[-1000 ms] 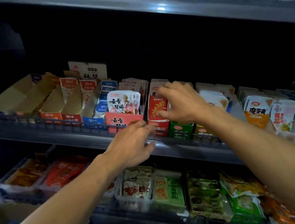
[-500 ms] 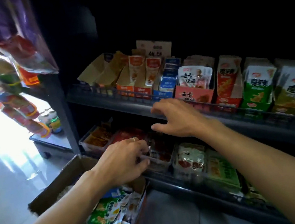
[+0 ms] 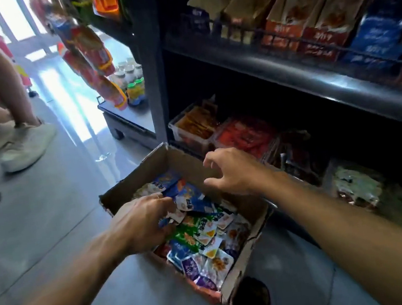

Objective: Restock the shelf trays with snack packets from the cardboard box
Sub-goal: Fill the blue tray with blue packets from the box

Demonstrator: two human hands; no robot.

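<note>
Head view: left hand (image 3: 144, 223) digs into the cardboard box (image 3: 245, 257) on the floor beside the shelf, fingers curled around blue snack packets (image 3: 188, 198) to grab stock, right hand (image 3: 233, 171) hovering spread above its far wall, empty.

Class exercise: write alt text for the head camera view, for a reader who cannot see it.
A person's left hand grips blue packets in an open cardboard box on the floor, while the right hand hovers open above it. Stocked shelves rise to the right; another person's legs stand left.
</note>
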